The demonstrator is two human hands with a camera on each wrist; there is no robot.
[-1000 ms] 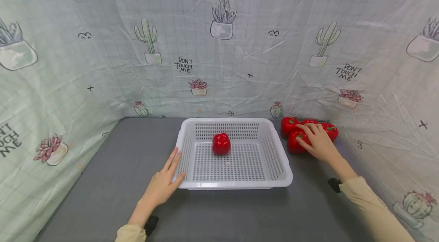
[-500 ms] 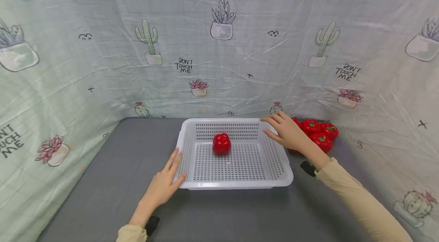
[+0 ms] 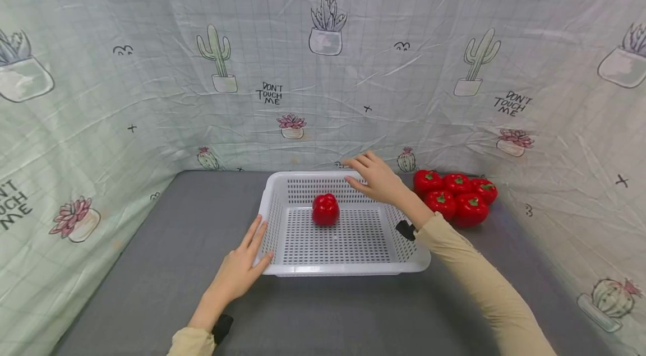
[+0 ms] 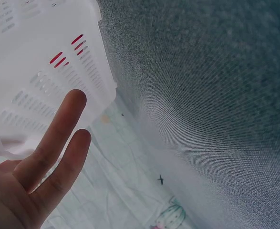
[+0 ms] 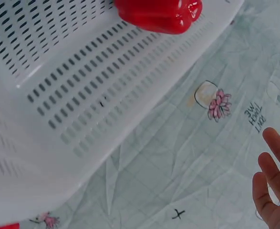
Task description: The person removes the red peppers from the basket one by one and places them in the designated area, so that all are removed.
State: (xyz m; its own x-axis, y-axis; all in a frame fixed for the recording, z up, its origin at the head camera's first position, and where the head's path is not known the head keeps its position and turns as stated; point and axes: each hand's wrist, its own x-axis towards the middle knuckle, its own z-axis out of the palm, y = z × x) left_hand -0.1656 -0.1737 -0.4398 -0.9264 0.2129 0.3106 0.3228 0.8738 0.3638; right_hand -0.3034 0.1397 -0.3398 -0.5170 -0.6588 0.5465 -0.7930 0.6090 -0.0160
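A white plastic basket with slotted walls and floor stands on the grey table. One red bell pepper sits inside it, towards the back. My left hand rests at the basket's left rim, its fingers straight along the outside of the wall in the left wrist view. Above the back right part of the basket hovers my right hand, fingers spread and holding nothing. The right wrist view shows those fingertips apart from the basket and from the pepper.
Several more red bell peppers with green stems are clustered on the table just right of the basket. A pale cloth printed with cacti hangs behind and along both sides of the grey table.
My right hand has left the pepper cluster and moved left over the basket, with nothing in it. The left hand and the pepper inside the basket have stayed put.
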